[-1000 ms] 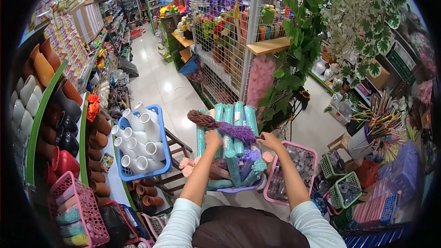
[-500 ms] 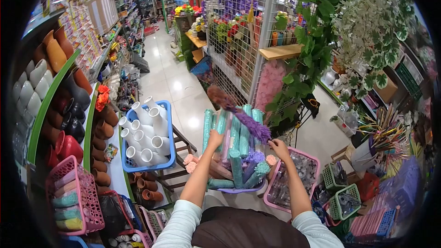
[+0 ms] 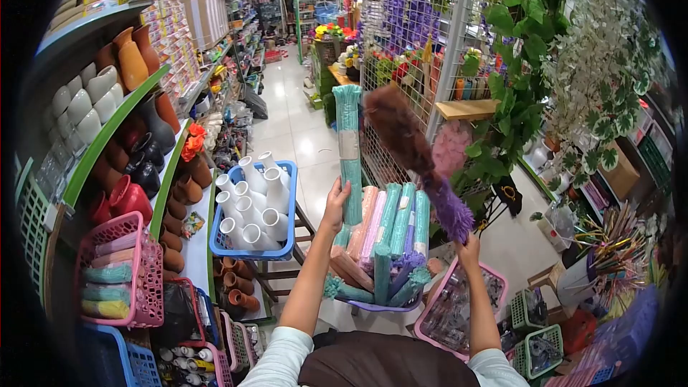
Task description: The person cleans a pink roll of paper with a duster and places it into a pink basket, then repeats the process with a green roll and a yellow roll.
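Observation:
My left hand [image 3: 337, 204] is wrapped round the lower part of an upright teal bundle [image 3: 349, 140] with a pale label band. My right hand [image 3: 469, 249] grips the lower end of a fluffy duster [image 3: 450, 204], purple near the hand and brown at its blurred top, tilted up to the left. Between and below my hands, a purple basket [image 3: 380, 307] holds teal, pink and peach wrapped bundles, some standing and some lying at the front. The lower end of the held bundle reaches down to the others in the basket.
Left of my left arm, a blue basket [image 3: 292, 208] of white vases [image 3: 251, 208] rests beside wooden rungs. A pink basket [image 3: 423, 330] of clear-wrapped items lies under my right forearm. Shelves with pots line the left; a white wire grid [image 3: 390, 75] and hanging leaves [image 3: 534, 50] rise ahead.
My left hand has raised a teal bundle well above the others. The duster in my right hand has moved right and now looks larger. The view has shifted, showing more of the left shelves.

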{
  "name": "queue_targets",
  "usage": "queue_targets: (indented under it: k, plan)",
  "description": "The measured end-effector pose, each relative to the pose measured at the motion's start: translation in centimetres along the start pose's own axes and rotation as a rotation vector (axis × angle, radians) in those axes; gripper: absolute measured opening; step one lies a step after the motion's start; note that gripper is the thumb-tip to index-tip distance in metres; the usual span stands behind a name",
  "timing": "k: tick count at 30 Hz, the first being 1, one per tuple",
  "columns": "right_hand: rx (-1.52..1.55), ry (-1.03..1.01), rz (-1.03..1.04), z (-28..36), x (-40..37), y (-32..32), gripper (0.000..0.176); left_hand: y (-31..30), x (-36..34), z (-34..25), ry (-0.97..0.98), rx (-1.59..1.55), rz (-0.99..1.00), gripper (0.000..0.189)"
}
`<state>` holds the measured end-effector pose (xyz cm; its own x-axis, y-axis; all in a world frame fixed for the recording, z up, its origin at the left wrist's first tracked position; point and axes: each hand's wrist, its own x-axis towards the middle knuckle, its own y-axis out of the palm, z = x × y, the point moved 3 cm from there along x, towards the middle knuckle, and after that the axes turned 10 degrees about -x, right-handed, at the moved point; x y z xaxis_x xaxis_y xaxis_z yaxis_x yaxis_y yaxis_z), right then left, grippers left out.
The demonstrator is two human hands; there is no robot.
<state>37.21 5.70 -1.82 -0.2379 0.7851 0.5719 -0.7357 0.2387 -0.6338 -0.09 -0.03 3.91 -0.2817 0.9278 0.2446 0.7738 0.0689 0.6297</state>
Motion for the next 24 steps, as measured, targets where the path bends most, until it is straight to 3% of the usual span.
queue_targets:
  k: [3,5,6,7,11,13,16,21,22,24]
  plan:
    - [-0.114,-0.121,0.072,4.3,1.0,-3.4,0.026,2.3,-1.5,-3.7,0.045,-0.043,0.029,0.053]
    - [-0.198,-0.219,0.152,4.5,1.2,-4.1,0.023,-0.9,0.7,-2.5,0.001,0.235,-0.015,0.047]
    - [-0.262,-0.306,0.165,5.4,1.4,-4.5,0.02,2.1,-2.2,-5.1,-0.014,-0.14,0.078,0.045]
    - [-0.265,-0.315,0.15,5.4,1.7,-4.3,0.02,2.4,-2.4,-6.0,-0.099,-0.124,0.145,0.048]
    - [-0.26,-0.322,0.022,5.3,4.0,-3.5,0.016,0.2,-4.5,-4.5,0.016,0.363,-0.021,0.049]
    - [-0.229,-0.271,-0.09,6.6,5.7,-3.4,0.014,0.0,-4.0,-4.5,-0.205,0.056,0.13,0.054]
    - [-0.189,-0.132,-0.112,8.1,7.3,-3.5,0.016,1.5,-4.9,-5.7,-0.168,0.129,0.127,0.054]
    - [-0.209,-0.335,0.107,6.9,5.1,-2.2,0.015,-1.7,-4.4,-5.3,0.055,0.242,0.068,0.051]
    - [-0.222,-0.38,0.169,6.2,4.1,-1.7,0.015,-1.5,-4.8,-5.7,0.093,0.335,0.127,0.056]
    - [-0.225,-0.44,0.211,4.6,2.6,-0.6,0.016,-4.1,-3.8,-4.1,-0.137,-0.06,0.402,0.059]
